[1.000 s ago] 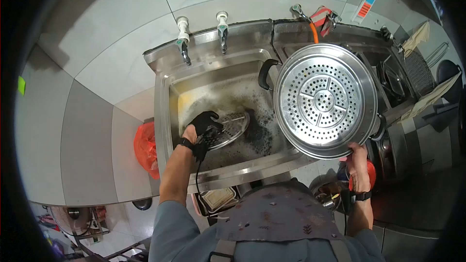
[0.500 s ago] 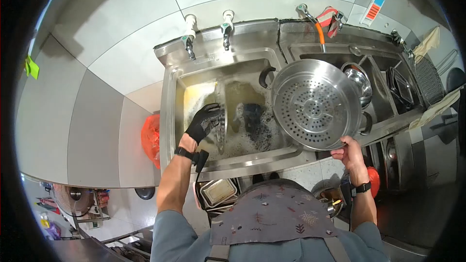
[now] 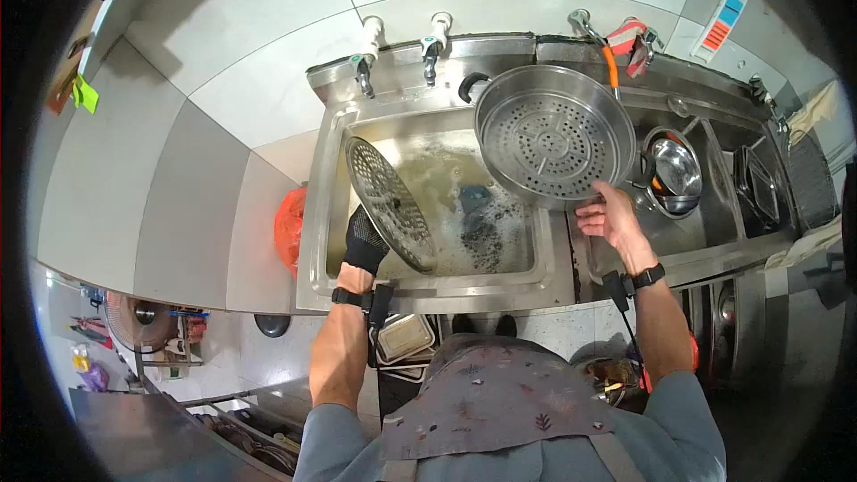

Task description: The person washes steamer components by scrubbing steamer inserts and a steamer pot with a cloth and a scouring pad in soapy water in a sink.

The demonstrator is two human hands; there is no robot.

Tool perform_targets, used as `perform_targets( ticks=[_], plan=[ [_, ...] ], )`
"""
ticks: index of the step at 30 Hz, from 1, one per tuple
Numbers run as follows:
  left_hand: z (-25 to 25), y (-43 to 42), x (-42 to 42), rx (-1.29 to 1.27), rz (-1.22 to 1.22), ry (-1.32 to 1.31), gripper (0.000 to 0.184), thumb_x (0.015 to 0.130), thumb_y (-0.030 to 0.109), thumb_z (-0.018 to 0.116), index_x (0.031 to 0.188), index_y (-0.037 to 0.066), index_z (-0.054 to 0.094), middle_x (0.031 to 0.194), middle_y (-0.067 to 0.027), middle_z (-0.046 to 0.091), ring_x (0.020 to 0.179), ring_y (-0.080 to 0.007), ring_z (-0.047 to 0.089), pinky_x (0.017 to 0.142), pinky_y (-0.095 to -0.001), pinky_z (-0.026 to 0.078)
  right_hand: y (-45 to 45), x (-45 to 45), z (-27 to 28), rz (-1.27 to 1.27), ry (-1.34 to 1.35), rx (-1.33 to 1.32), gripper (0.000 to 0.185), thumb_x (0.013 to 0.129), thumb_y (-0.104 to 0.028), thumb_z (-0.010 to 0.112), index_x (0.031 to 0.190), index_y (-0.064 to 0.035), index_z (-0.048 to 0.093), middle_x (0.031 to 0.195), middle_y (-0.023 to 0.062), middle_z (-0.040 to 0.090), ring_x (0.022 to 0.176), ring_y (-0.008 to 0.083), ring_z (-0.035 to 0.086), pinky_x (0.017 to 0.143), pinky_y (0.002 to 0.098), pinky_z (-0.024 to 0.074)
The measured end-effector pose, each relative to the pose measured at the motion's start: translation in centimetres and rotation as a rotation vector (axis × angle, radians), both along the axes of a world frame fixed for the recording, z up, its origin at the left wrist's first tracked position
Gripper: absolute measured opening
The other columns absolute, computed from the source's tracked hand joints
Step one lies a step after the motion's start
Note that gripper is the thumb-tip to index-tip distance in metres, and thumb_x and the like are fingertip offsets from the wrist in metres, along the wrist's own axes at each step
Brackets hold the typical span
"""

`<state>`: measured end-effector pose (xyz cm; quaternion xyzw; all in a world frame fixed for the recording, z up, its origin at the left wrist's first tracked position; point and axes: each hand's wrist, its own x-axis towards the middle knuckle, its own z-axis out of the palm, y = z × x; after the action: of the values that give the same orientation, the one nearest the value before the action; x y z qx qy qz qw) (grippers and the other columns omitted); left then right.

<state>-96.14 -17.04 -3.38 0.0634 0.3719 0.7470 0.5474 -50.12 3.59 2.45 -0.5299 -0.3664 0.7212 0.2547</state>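
Note:
My left hand [image 3: 364, 241], in a black glove, grips a round perforated steamer plate [image 3: 389, 201] by its lower left side. The plate is tilted up on edge above the soapy water [image 3: 451, 147] of the left sink basin. My bare right hand [image 3: 616, 219] holds the near rim of a steel steamer pot [image 3: 552, 138] with a perforated bottom and black side handles. The pot sits over the divide between the two basins, its inside facing me. A dark blue cloth-like item [image 3: 475, 199] lies in the suds; its kind is unclear.
Metal bowls [image 3: 676, 171] are in the right basin, with dark trays [image 3: 759, 180] beyond a divider. Faucets [image 3: 431, 58] and an orange hose [image 3: 611, 67] line the back. A red bag [image 3: 290, 228] hangs left of the sink; trays [image 3: 403, 337] are stacked below.
The steamer plate has risen out of the water in my left hand and turned its holes into view. The steamer pot has moved left and away from me, uncovering more of the bowls.

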Motion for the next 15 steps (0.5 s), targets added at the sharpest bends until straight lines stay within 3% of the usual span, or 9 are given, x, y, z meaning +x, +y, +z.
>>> perform_targets(
  ticks=[2,6,8,11,13,15],
  plan=[
    [0.2,-0.6,0.1,0.008,0.014,0.038,0.027,0.103,0.018,0.056,0.127,0.007,0.061,0.109,-0.0075,0.068,0.094,-0.0196,0.066,0.082,-0.0331,0.056,0.9,-1.0,-0.2,0.016,-0.028,-0.02,0.076,0.092,-0.06,0.063,0.136,-0.0007,0.047,0.102,0.0241,0.069,0.074,0.0334,0.071,0.061,0.0406,0.0602],
    [0.1,-2.3,-0.1,-0.01,-0.001,0.166,0.031,0.104,0.02,0.054,0.132,0.007,0.057,0.118,-0.0089,0.065,0.102,-0.0215,0.064,0.089,-0.0353,0.053,-1.6,-2.7,2.5,-0.021,0.0,0.001,0.081,0.092,-0.062,0.063,0.139,0.0001,0.045,0.105,0.0239,0.07,0.074,0.0318,0.072,0.061,0.0391,0.0605],
    [0.4,-3.1,-0.3,-0.027,-0.025,0.262,0.033,0.105,0.02,0.052,0.134,0.007,0.056,0.122,-0.0097,0.063,0.106,-0.0225,0.062,0.092,-0.0364,0.052,-3.8,-2.5,3.1,0.105,0.016,-0.062,0.084,0.092,-0.063,0.063,0.144,-0.0002,0.042,0.108,0.0225,0.07,0.075,0.0286,0.073,0.062,0.0369,0.0607],
    [0.4,-4.1,-0.8,-0.057,-0.071,0.441,0.036,0.105,0.022,0.051,0.138,0.006,0.053,0.128,-0.0108,0.061,0.112,-0.024,0.06,0.097,-0.0381,0.05,-8.5,-6.4,4.6,0.531,-0.056,0.13,0.072,0.095,-0.055,0.063,0.139,0.0007,0.05,0.111,0.0195,0.071,0.08,0.0248,0.074,0.064,0.0324,0.0601],
    [0.7,-4.6,-1.3,-0.077,-0.104,0.587,0.038,0.106,0.023,0.049,0.14,0.006,0.051,0.132,-0.0115,0.059,0.116,-0.025,0.059,0.1,-0.0392,0.049,-8.6,-11.6,3.3,0.834,-0.257,0.316,0.059,0.097,-0.042,0.065,0.135,0.0021,0.055,0.112,0.0202,0.07,0.097,0.0305,0.072,0.076,0.0397,0.0601],
    [0.8,-5.7,-1.8,-0.102,-0.146,0.779,0.04,0.107,0.024,0.048,0.143,0.006,0.049,0.136,-0.0122,0.058,0.12,-0.026,0.058,0.104,-0.0403,0.048,-7.8,-17.5,0.3,0.983,-0.602,0.903,0.046,0.099,-0.025,0.06,0.135,0.0024,0.055,0.123,0.0244,0.066,0.118,0.0385,0.063,0.094,0.0479,0.054]
  ],
)
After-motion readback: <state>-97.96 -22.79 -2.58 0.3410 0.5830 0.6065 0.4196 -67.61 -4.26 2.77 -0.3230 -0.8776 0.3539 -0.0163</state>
